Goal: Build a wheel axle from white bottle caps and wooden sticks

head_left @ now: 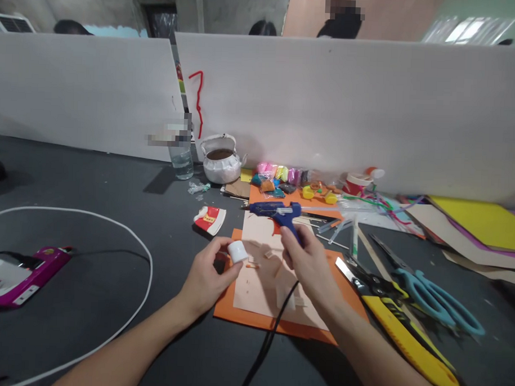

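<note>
Between thumb and fingers, my left hand [210,276] grips a small white bottle cap [237,252] above the table. My right hand [310,259] is wrapped round the handle of a blue glue gun [278,209], whose nozzle points left. A clear glue stick [320,209] sticks out of its back end, and a black cord [273,328] runs down from it. Beneath both hands lies a pale sheet of paper [254,297] on orange card [236,315]. Small paper scraps lie on the pale sheet. A gap separates the nozzle from the cap.
At right lie a yellow utility knife [408,344] and blue-handled scissors [435,295]. A silver kettle [222,168], a water container [182,163] and bagged coloured clay [279,177] stand along the white partition [328,100]. At left are a magenta power strip [30,278] and white cable [151,262].
</note>
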Available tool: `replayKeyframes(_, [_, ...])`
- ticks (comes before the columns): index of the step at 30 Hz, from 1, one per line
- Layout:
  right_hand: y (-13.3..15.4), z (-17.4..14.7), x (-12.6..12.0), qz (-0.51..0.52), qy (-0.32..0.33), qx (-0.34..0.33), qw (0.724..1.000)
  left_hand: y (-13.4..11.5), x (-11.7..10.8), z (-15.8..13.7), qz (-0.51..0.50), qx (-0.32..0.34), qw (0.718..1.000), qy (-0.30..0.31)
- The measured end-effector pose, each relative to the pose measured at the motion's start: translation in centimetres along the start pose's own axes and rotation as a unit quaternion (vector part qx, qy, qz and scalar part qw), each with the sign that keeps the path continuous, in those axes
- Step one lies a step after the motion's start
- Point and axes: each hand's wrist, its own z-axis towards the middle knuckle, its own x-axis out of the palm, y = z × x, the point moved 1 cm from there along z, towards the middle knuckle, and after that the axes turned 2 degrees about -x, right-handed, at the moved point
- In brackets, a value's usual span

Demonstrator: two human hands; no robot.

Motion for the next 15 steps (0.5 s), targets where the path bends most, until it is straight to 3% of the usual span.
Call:
replayKeyframes(7, [1.6,-3.7,-4.0,0.051,0.010,0.004,0.999,0.2,-0.1,-0.7,-0.060,0.035,0.997,-0.023])
replayKeyframes(15, [-0.3,-7.2,-5.1,0.145,0.034,0.062,0.987,0.3,0.2,-1.6,-0.081,0.061,0.995,-0.025])
